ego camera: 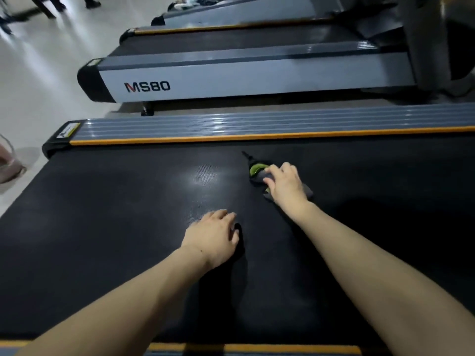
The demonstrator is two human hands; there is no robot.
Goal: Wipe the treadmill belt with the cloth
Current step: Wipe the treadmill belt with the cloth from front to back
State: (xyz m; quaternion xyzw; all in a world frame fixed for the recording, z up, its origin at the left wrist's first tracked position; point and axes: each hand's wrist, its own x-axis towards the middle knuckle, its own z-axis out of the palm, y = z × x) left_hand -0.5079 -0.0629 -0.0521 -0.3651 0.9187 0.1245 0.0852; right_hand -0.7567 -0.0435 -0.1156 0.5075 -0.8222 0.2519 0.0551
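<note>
Cloth [257, 172], grey with a green patch, lies bunched on the black treadmill belt [108, 227], towards its far side and near the orange-edged side rail [257, 124]. The right hand [285, 185] lies on top of it, fingers [272, 170] curled over the folds and holding it down against the belt. It looks soft and light, so it should crumple and slide easily; a flat press over the middle of the bunch seems a better hold than a pinch at one loose corner, which would probably let the rest trail. The belt's textured surface may drag on the fabric, so steady downward pressure would help. The left hand [213, 237] rests nearer the person on the bare belt, fingers loosely spread and holding nothing, apparently as a brace. Beyond the rail stands a second treadmill [231, 73] marked MS80, with pale floor [38, 86] to the left.
</note>
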